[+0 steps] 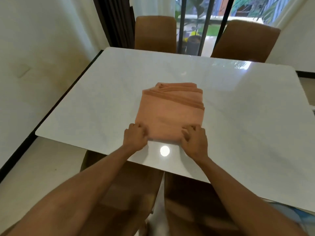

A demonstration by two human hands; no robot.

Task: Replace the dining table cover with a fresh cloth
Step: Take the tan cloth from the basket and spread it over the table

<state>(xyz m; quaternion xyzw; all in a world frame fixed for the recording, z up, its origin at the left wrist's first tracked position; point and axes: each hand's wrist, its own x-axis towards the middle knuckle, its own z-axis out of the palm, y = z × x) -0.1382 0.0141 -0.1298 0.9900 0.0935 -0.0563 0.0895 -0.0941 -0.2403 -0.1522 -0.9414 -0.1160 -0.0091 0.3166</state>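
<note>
The table is cut off at right; far chairs half hidden.

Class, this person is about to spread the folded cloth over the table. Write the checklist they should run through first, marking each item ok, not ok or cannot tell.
1. The left hand grips the near left corner of the folded cloth: ok.
2. The right hand grips its near right corner: ok.
3. Old cover off, bare glossy table top showing: ok.
4. The folded cloth lies flat on the table top, towards the person's side: ok.
5. The far chairs stand apart from the cloth: ok.
6. Cloth big enough to cover the table: cannot tell.
</note>
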